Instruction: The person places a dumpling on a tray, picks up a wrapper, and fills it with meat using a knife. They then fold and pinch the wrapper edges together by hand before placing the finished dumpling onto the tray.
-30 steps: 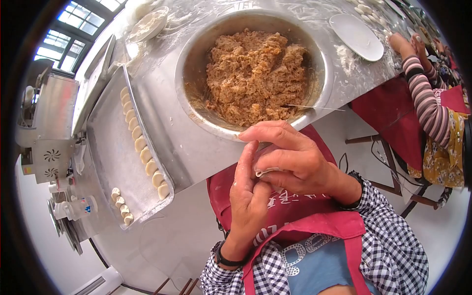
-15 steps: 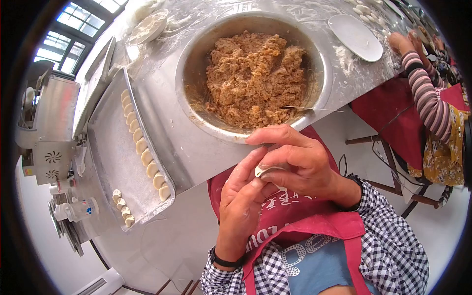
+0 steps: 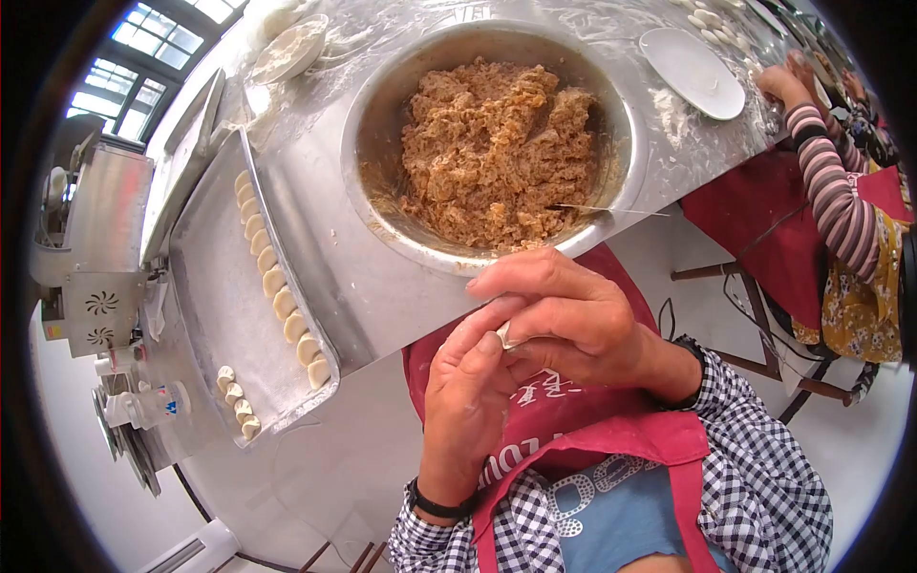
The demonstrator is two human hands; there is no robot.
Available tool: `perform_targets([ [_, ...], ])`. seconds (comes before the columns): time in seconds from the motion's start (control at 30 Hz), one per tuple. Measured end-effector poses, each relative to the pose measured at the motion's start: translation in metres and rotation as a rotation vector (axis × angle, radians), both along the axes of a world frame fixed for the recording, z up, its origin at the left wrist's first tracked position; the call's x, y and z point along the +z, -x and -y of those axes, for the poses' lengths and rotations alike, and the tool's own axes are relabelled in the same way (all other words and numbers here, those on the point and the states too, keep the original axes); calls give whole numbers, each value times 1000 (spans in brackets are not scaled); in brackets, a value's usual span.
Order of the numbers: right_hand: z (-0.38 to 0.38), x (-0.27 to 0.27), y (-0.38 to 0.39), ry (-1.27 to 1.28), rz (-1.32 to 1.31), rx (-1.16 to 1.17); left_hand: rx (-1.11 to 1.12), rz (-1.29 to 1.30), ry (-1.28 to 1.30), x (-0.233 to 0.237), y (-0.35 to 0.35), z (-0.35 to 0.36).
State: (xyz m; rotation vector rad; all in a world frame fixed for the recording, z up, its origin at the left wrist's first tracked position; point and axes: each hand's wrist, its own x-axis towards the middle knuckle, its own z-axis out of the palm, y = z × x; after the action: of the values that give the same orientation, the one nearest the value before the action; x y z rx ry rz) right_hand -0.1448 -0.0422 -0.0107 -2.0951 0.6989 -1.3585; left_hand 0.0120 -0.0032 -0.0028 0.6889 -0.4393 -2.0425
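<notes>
We are seeing both hands meeting at lower centre of the frame, just below the table edge. The left hand (image 3: 466, 396) is coming up from the bottom with its fingers curled closed, thumb and forefinger pinching a dumpling (image 3: 503, 334). The right hand (image 3: 573, 320) is wrapping over it from the right, fingers closed and pressing on the same dumpling. Only a small pale sliver of dough is showing between the fingertips, so we cannot tell how far it is folded. Directly above the hands a big metal bowl (image 3: 355, 143) is sitting on the steel table (image 3: 382, 286), holding brown filling (image 3: 497, 143). A thin stick (image 3: 611, 210) is lying across its lower right rim. At left of the frame a metal tray (image 3: 215, 315) is carrying a row of finished dumplings (image 3: 277, 282) along its right edge, plus a small cluster (image 3: 237, 401) near its lower corner. A white plate (image 3: 693, 72) is sitting at upper right, a floury dish (image 3: 287, 48) at upper left. At far right another person's striped sleeve (image 3: 831, 201) is reaching to the table.
</notes>
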Motion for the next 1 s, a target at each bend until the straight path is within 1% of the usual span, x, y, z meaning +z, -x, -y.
perform_targets([
  [0.07, -4, 1, -3, -153, 132, -32, 10, 46, 40, 0, -1, -1],
  [0.17, -3, 4, -2, -208, 109, 18, 17, 41, 63, 4, 1, 0],
  [0.27, -1, 1, 1, -164, 91, 67, 35, 63, -16, 3, 1, -2],
  [0.47, 1, 1, 5, -149, 68, 75, -24, 32, 27, 1, -1, -1],
  [0.6, 0, -1, 4, -141, 80, 87, 1, 75, 12, 2, 1, -3],
  [0.7, -1, -2, 2, -127, 95, 44, 13, 63, 25, 4, 1, -2],
  [0.77, -4, 4, -2, -224, 152, -4, -24, 110, 58, 0, -2, -4],
  [0.8, -5, 5, -2, -225, 152, -4, -24, 110, 58, 2, -1, -4],
  [0.87, -6, 6, -2, -301, 194, 67, -21, 223, 89, 11, 2, -4],
  [0.9, -5, 3, -1, -301, 194, 67, -22, 223, 89, 14, 4, -3],
  [0.97, -1, -6, 2, -196, 208, 163, -14, 246, 101, 17, 8, -3],
  [1.0, 0, -6, 3, -196, 208, 163, -13, 246, 102, 17, 7, -3],
])
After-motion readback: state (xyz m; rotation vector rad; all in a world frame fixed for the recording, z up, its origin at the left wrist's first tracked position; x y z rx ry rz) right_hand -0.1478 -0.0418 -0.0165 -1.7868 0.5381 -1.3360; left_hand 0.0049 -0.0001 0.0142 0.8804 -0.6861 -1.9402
